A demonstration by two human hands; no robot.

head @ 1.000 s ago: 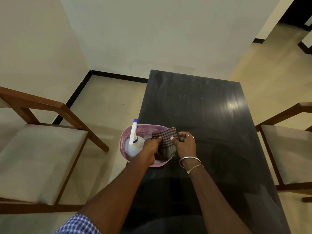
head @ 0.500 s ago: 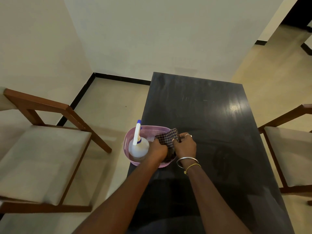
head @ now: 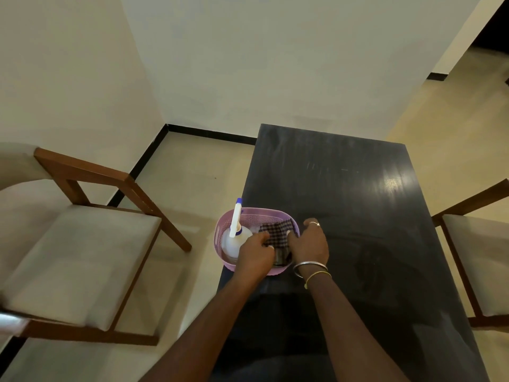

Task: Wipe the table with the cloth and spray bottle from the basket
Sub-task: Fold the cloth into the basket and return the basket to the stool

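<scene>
A pink plastic basket (head: 257,213) sits at the left edge of the long black table (head: 344,188). Inside it, on the left, stands a white spray bottle (head: 235,235) with a blue-tipped nozzle. A dark checked cloth (head: 276,234) lies in the basket's right half. My left hand (head: 254,253) and my right hand (head: 309,245) both grip this cloth from either side, low inside the basket. My hands hide the cloth's lower part.
A wooden chair with a cream seat (head: 77,260) stands left of the table, close to the basket. Another chair (head: 479,260) stands at the right edge. A white wall with black skirting (head: 209,132) lies beyond the table's far end.
Both hands have sunk lower into the basket with the cloth, which now sits more bunched between them. The view has tilted slightly; the bottle has not moved.
</scene>
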